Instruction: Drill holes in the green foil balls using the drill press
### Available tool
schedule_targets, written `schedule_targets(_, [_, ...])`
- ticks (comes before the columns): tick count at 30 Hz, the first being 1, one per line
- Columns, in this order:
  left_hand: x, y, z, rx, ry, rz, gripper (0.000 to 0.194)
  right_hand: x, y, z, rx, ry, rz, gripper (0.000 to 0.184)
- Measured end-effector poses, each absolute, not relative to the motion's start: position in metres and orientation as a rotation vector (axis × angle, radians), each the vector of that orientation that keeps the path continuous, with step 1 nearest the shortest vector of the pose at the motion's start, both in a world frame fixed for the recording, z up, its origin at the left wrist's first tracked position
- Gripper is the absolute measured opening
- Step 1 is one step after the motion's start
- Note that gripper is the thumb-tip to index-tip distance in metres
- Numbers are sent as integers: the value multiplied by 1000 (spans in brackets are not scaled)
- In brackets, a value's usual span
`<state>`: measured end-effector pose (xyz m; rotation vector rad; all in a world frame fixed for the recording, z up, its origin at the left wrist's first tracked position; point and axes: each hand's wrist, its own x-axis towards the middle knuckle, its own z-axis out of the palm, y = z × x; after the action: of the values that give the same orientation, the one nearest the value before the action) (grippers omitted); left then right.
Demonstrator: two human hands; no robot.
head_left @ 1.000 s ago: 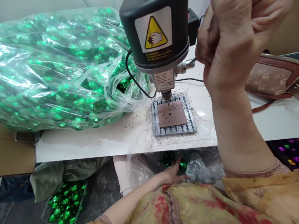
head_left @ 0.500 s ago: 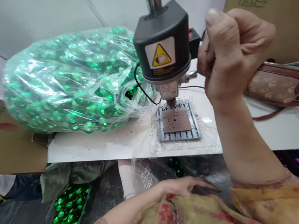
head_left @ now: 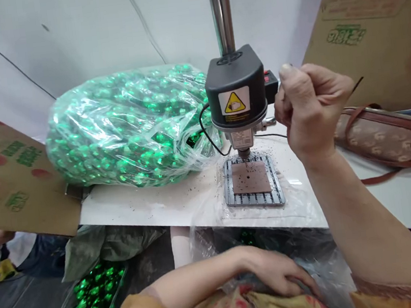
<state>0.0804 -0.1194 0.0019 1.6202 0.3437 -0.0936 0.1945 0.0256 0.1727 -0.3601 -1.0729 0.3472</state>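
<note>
A small black bench drill press (head_left: 235, 88) stands on the white table, with a hand-warning sticker on its housing. My right hand (head_left: 313, 104) is closed in a fist at its right side, around the feed handle, which the fingers mostly hide. Under the chuck (head_left: 244, 153), a brown square plate (head_left: 251, 184) with a small dark hole lies on the slotted metal base (head_left: 277, 196). Dark shavings are scattered around it. My left hand (head_left: 278, 272) rests on my lap, holding nothing, its fingers loosely stretched.
A big clear bag of shiny green balls (head_left: 132, 132) lies left of the press. Cardboard boxes (head_left: 19, 180) flank the table (head_left: 134, 216). At right lies a brown patterned handbag (head_left: 385, 136). A tray of green balls (head_left: 95, 297) is on the floor. Part of another person shows at far left.
The view has shifted, so the press and bag appear lower and slightly right. My left hand is now more fully in view on the lap. My right hand keeps its grip.
</note>
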Motion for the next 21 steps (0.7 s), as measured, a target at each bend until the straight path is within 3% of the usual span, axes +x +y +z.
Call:
schedule_targets(3, [22, -76, 66, 1809, 464, 52, 27, 194, 21, 174, -322, -1074, 362, 54])
schedule_targets(8, [-43, 19, 123, 2219, 1626, 554, 33, 194, 8, 175, -478, -1076, 443, 47])
schedule_targets(12, [-38, 81, 120, 2278, 2267, 393, 42, 194, 6, 175, -488, -1066, 452, 47])
schedule_targets(16, [-21, 123, 105, 2147, 2406, 371, 41, 194, 6, 175, -500, -1070, 446, 47])
schedule_targets(21, [-20, 156, 88, 2009, 2460, 611, 31, 194, 3, 175, -492, -1081, 438, 47])
